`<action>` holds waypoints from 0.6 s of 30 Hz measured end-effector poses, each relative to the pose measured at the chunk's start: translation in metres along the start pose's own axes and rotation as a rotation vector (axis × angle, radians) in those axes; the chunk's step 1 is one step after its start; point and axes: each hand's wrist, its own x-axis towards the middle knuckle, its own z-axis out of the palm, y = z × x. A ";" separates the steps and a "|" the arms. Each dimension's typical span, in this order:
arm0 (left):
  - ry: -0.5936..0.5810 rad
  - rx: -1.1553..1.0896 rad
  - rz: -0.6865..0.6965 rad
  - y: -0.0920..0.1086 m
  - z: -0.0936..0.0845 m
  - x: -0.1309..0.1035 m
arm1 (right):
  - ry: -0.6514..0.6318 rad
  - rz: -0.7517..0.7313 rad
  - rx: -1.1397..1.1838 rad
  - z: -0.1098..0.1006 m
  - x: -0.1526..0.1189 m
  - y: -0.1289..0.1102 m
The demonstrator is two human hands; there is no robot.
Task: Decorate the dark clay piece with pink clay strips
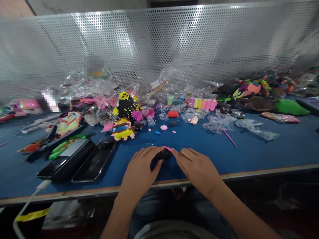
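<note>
Close to the table's front edge, my left hand (142, 167) curls its thumb and fingers around the side of a small dark lump of modelling clay (164, 153). My right hand (195, 162) comes in from the other side, fingers bent and tips at a short pink stick-like piece (168, 149). That piece lies across the top of the lump, between the two hands; much of it is hidden, so its full shape cannot be made out. Beyond the hands are a light pink clay bit (163, 127), a blue bit (158, 132) and a dark bit (173, 123).
To the left lie a black phone-like device (66, 159) with a cable and a dark tray (96, 161). Clay figures (123, 129), a red clay block (172, 114), coloured clay packs (201, 103) and plastic bags line the back. A purple stick (229, 137) lies right, before a perforated metal screen (159, 43).
</note>
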 end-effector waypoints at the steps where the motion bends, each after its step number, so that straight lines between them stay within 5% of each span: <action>1: -0.003 0.003 0.003 0.000 0.000 0.000 | -0.018 -0.022 0.008 0.000 0.001 0.000; 13: 0.009 0.012 0.003 -0.001 0.000 -0.001 | 0.034 -0.072 0.019 -0.004 0.003 -0.001; 18: -0.026 0.023 -0.029 0.007 0.001 0.011 | 0.204 0.160 0.082 -0.002 -0.001 0.007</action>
